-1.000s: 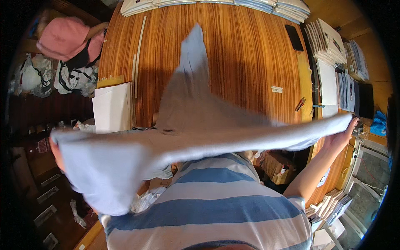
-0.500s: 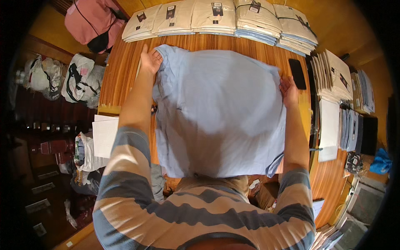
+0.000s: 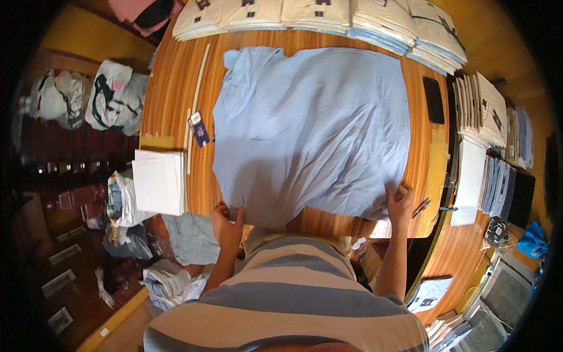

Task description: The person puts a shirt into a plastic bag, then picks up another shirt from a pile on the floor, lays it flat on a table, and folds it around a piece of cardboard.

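A light blue shirt (image 3: 328, 129) lies spread on the wooden table, its lower half wrinkled and its upper left part folded in layers. At the shirt's near left corner is my left hand (image 3: 227, 227), thumb and fingers around the cloth edge. My right hand (image 3: 400, 202) pinches the near right corner between thumb and fingertips. Left of the shirt, a dark hang tag (image 3: 198, 129) rests on the table, close to its edge.
Packed shirts in stacks (image 3: 316, 17) line the far edge. A black phone (image 3: 434, 101) and pens (image 3: 420, 207) lie to the right. White sheets (image 3: 159, 182) sit at the left edge near a long thin strip (image 3: 198, 88). More packed shirts (image 3: 480, 111) stand on the right.
Both hands have come from the shirt's far part and right side down to its near corners. The shirt has settled flatter on the table, and the hang tag has come into view.
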A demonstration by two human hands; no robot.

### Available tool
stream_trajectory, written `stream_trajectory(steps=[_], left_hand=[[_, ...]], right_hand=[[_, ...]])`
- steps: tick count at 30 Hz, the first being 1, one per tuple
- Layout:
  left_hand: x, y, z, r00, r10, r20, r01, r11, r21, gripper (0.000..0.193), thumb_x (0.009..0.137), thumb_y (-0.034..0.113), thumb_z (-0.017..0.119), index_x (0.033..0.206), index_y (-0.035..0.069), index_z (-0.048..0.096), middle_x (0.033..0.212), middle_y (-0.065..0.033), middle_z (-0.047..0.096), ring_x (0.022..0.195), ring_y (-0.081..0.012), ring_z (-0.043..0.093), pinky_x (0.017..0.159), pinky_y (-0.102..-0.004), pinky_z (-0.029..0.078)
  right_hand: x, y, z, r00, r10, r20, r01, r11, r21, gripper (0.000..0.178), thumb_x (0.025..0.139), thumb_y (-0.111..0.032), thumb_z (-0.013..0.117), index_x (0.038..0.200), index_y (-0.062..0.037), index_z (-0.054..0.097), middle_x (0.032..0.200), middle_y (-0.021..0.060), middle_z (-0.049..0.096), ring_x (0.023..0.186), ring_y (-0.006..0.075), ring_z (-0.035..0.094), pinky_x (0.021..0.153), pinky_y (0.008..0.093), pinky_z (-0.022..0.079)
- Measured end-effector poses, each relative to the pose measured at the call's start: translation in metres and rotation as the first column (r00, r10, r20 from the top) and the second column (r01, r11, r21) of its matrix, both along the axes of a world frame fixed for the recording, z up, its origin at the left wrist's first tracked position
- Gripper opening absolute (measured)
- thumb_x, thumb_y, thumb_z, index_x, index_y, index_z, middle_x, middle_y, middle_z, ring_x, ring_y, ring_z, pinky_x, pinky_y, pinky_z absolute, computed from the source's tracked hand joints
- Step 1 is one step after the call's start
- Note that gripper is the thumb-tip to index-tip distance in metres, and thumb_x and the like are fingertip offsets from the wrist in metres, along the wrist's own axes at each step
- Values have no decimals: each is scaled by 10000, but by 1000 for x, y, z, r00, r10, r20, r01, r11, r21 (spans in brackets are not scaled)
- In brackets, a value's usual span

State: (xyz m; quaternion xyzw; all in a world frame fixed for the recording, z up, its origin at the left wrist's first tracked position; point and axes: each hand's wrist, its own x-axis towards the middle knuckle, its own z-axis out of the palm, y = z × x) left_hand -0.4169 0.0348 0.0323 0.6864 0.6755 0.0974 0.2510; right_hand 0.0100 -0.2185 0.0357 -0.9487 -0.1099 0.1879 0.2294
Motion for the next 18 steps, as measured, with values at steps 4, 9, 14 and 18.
stream_trajectory(steps=[4, 9, 14, 18], left_hand=[[-31, 39, -7, 957, -288, 42, 290, 933, -211, 408, 949, 404, 745, 1053, 15, 681, 799, -134, 690, 742, -300, 661, 746, -420, 545], [-64, 93, 88, 306, 496, 813, 199, 801, -564, 495, 1034, 401, 660, 1374, 52, 576, 1185, -70, 676, 999, -222, 682, 870, -396, 567], [-88, 132, 223, 637, -241, 732, 476, 870, -128, 969, 798, 297, 880, 1585, -5, 403, 1568, -135, 509, 1413, -244, 508, 1184, -350, 366], [-38, 202, 296, 619, -532, 578, 381, 847, 371, 963, 825, 505, 798, 1559, -14, 454, 1618, -162, 455, 1525, -285, 372, 1263, -413, 224]], right_hand=[[16, -37, -28, 958, 245, -151, -160, 889, 428, 314, 989, -237, 722, 1173, 17, 737, 887, 46, 741, 769, 171, 658, 760, 364, 543], [-1, -19, 91, 964, -203, -171, 236, 354, 905, 262, 1020, -260, 665, 1147, -32, 681, 1111, 95, 693, 1058, 208, 641, 964, 374, 507], [9, -40, 192, 882, -471, -17, 161, 269, 950, 467, 1004, -330, 670, 1332, -1, 618, 1205, 140, 672, 1081, 229, 649, 944, 372, 524], [37, 28, 255, 947, -303, 107, 19, 386, 922, 529, 1000, -200, 709, 1496, -101, 552, 1396, 148, 629, 1172, 217, 662, 987, 376, 543]])
